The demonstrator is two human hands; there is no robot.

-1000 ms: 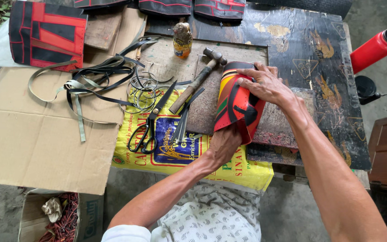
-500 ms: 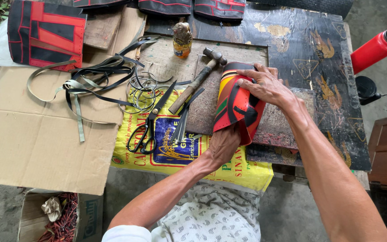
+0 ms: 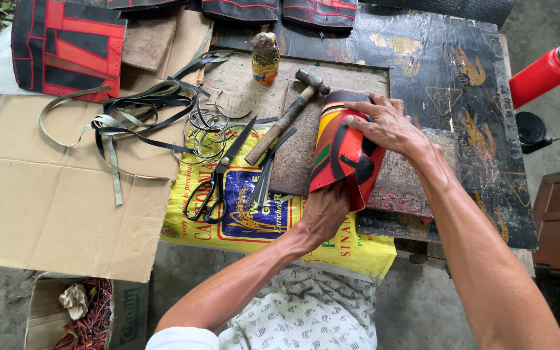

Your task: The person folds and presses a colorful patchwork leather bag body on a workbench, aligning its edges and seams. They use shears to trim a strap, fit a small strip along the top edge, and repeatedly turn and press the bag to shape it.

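Both hands are working one curved red-and-black leather piece w/ yellow and green stripes, standing on a dark worn board at the table's front. Left hand is gripping its lower edge from below, fingers closed round it. Right hand is pressing flat over the top, fingers spread; thumb probably tucked behind, can't see. Hammer is lying just left of it, scissors further left on a yellow printed sack.
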